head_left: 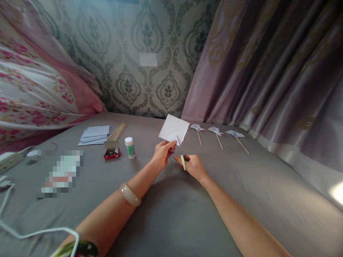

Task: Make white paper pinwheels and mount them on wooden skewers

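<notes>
My left hand (162,154) pinches the near corner of a square white sheet of paper (173,127), holding it up above the grey cloth. In my right hand (195,165) is a pair of scissors (183,161) with pale green handles. Its blades point away from me and lie at the paper's near corner, beside my left fingertips. Whether the blades are open or closed is too small to tell. Right of the paper lie paper pinwheels on wooden sticks, among them a near-centre pinwheel (197,127), a middle pinwheel (215,131) and a right pinwheel (235,134).
On the left are a stack of white paper (94,135), several wooden sticks (118,131), an open red box (112,154) of small items and a white-and-green bottle (130,148). A white cable (40,232) and power strip (13,160) lie far left. Curtains (257,64) hang at the right.
</notes>
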Available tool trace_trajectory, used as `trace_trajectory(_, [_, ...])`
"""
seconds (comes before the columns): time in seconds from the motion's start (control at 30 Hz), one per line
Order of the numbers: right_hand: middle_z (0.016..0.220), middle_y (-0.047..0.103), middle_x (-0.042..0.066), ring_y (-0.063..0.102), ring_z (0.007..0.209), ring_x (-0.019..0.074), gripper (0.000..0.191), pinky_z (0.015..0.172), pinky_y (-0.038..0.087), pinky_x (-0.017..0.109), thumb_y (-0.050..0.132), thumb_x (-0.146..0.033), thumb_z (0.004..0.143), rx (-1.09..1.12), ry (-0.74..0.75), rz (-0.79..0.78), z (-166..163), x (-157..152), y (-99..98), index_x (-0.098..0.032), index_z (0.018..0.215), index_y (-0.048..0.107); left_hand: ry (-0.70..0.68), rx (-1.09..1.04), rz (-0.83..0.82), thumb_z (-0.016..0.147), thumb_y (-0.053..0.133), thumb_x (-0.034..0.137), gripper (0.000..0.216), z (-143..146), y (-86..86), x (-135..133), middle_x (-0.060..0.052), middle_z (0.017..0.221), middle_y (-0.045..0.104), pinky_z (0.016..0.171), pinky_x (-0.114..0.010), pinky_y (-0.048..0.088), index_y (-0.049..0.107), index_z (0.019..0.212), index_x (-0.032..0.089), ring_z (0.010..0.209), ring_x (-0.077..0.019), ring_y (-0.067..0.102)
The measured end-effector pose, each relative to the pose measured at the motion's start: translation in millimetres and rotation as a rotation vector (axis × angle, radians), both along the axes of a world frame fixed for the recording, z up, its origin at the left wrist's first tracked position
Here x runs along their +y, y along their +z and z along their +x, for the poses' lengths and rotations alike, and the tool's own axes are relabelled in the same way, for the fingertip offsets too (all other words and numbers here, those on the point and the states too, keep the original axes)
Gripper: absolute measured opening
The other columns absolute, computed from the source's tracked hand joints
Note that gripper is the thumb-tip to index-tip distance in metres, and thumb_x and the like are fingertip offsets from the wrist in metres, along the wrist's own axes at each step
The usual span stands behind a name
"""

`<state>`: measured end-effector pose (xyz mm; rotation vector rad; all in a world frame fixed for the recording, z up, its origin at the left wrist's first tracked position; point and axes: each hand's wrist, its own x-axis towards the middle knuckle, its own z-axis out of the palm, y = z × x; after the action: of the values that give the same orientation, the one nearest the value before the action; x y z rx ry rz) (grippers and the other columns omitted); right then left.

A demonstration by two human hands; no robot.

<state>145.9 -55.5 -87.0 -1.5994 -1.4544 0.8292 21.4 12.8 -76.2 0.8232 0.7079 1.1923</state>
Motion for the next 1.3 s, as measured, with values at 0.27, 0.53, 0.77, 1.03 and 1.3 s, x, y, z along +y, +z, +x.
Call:
trace_trajectory(0.27, [0.046,0.049,-0.003,0.039,0.047,0.0095,0.051,0.049,0.028,0.024,0.062,-0.066,0.066,0.005,0.001,0.008,0.5,1.0,-2.3,-0.018,0.049,0.053,0.006,0.004,0.005,0.050,0.083,0.029,0.030,0.9,-2.0,0.9,0.001,0.056,0.055,0.051,-0.022,0.034,0.057,0.055,0.014,0.054,-0.0078,0.049])
trace_trajectory(0.53, [0.045,0.048,-0.002,0.040,0.047,0.0095,0.053,0.048,0.028,0.024,0.061,-0.067,0.067,-0.013,-0.002,0.011,0.2,0.2,-1.7,-0.017,0.051,0.054,0.004,-0.006,-0.006,0.050,0.083,0.027,0.029,1.1,-2.8,0.7,0.001,0.056,0.055,0.051,-0.023,0.034,0.057,0.055,0.014,0.054,-0.0081,0.049])
trace_trajectory(0.77, [0.045,0.048,-0.003,0.041,0.047,0.0093,0.053,0.049,0.030,0.024,0.061,-0.066,0.069,-0.035,0.000,0.034,1.0,0.9,-3.4,-0.016,0.050,0.054,0.004,-0.012,-0.002,0.052,0.082,0.026,0.028,1.2,-3.9,1.4,0.000,0.056,0.055,0.052,-0.023,0.034,0.057,0.054,0.014,0.054,-0.0082,0.049])
trace_trajectory(1.03, [0.045,0.048,-0.002,0.040,0.047,0.0092,0.053,0.048,0.029,0.023,0.061,-0.064,0.070,-0.049,-0.002,0.053,1.6,1.3,-5.2,-0.016,0.050,0.053,0.007,-0.010,-0.003,0.051,0.083,0.026,0.028,1.0,-4.1,1.9,0.001,0.055,0.055,0.050,-0.023,0.034,0.058,0.055,0.014,0.053,-0.0078,0.049])
trace_trajectory(1.3, [0.045,0.048,-0.002,0.041,0.046,0.0095,0.054,0.048,0.029,0.023,0.061,-0.065,0.070,-0.060,-0.006,0.056,1.2,1.1,-4.5,-0.016,0.049,0.053,0.010,-0.008,-0.014,0.048,0.083,0.027,0.029,1.2,-4.6,2.5,0.001,0.055,0.055,0.050,-0.022,0.034,0.058,0.054,0.014,0.053,-0.0077,0.049])
